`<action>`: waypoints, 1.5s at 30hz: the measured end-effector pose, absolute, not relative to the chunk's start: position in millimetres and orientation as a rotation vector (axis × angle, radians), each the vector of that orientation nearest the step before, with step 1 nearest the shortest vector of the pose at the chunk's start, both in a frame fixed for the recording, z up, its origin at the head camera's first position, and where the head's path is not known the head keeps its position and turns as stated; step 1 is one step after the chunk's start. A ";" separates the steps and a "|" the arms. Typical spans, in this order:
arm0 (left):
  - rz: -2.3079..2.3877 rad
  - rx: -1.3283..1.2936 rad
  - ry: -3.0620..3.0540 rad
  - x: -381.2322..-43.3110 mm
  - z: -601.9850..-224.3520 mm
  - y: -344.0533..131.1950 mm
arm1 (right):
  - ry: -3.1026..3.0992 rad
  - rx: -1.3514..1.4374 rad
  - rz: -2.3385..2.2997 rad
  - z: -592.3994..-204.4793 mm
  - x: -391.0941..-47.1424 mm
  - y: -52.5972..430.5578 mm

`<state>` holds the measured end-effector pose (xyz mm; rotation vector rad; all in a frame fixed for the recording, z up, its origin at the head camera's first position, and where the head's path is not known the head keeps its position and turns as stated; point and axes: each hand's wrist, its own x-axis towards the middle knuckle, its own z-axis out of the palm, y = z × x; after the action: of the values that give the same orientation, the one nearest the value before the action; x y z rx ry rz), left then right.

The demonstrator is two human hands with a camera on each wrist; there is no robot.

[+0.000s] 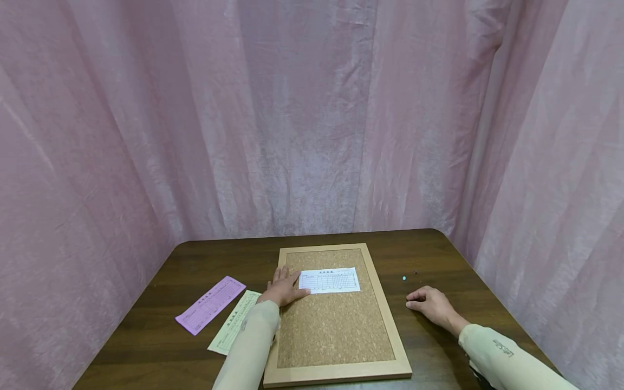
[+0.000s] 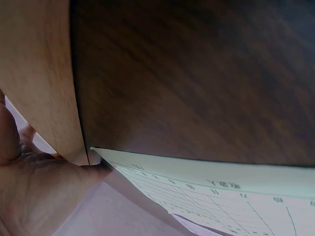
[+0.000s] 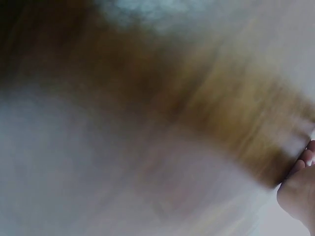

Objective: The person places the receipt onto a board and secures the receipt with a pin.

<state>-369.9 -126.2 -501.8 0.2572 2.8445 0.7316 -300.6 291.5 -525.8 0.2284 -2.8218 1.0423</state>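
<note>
A corkboard (image 1: 336,330) with a pale wooden frame lies on the table. On its upper part is a white printed slip (image 1: 329,280), laid crosswise. My left hand (image 1: 281,290) rests at the slip's left end with fingers spread, the thumb along its lower left corner. Right of the board, my right hand (image 1: 434,307) hovers low over or touches the table, its thumb and forefinger close together. Whether anything is between those fingertips cannot be made out. Just beyond them lies a tiny light-blue piece (image 1: 404,278), with a tiny dark speck (image 1: 415,272) near it.
Left of the board lie a purple printed slip (image 1: 210,305) and a pale green one (image 1: 235,323), the green partly behind my left forearm. The dark wooden table (image 1: 161,314) is bordered by pink curtains (image 1: 302,135). The right wrist view is badly blurred.
</note>
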 end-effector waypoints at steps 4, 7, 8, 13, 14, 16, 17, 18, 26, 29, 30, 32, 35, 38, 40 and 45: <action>0.735 0.259 2.844 -370.4 -502.2 -126.3 | -2.819 0.223 1.053 -526.4 -301.7 291.7; 0.732 0.257 2.844 -371.2 -503.1 -126.6 | -2.818 0.221 1.054 -527.1 -302.1 291.8; 0.731 0.256 2.844 -371.4 -503.4 -126.7 | -2.818 0.220 1.051 -527.4 -302.3 292.0; 0.725 0.258 2.846 -371.3 -504.1 -126.5 | -2.826 0.211 1.039 -527.0 -301.5 292.1; 0.728 0.259 2.846 -371.0 -503.9 -126.3 | -2.828 0.206 1.041 -526.4 -301.3 292.0; 0.729 0.259 2.847 -370.8 -503.7 -126.1 | -2.832 0.197 1.046 -525.6 -301.1 291.8; 0.729 0.258 2.846 -370.7 -503.6 -126.0 | -2.837 0.192 1.049 -525.3 -300.8 291.8; 0.731 0.257 2.845 -370.6 -503.5 -125.9 | -2.839 0.189 1.051 -525.0 -300.7 291.8; 0.742 0.246 2.837 -371.8 -503.5 -126.1 | -2.849 0.192 1.053 -523.7 -300.4 291.2; 0.746 0.244 2.834 -371.8 -503.9 -126.0 | -2.847 0.194 1.057 -523.7 -300.5 291.0; 0.750 0.245 2.834 -371.5 -504.0 -125.9 | -2.846 0.194 1.059 -523.6 -300.5 290.8; 0.746 0.245 2.836 -372.0 -504.6 -126.0 | -2.847 0.190 1.069 -523.0 -300.5 290.6; 0.741 0.248 2.840 -372.7 -505.3 -126.2 | -2.847 0.195 1.072 -522.6 -301.0 290.6; 0.736 0.248 2.842 -373.4 -506.3 -126.6 | -2.849 0.199 1.070 -522.6 -301.4 290.8; 0.730 0.243 2.843 -373.5 -506.7 -126.6 | -2.852 0.196 1.063 -522.5 -301.4 290.7; 0.729 0.237 2.841 -372.4 -505.5 -126.2 | -2.859 0.184 1.065 -520.9 -299.8 290.0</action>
<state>-372.4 -126.2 -505.5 0.2369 2.8413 0.7291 -299.8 290.0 -520.9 0.1839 -2.8588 1.0648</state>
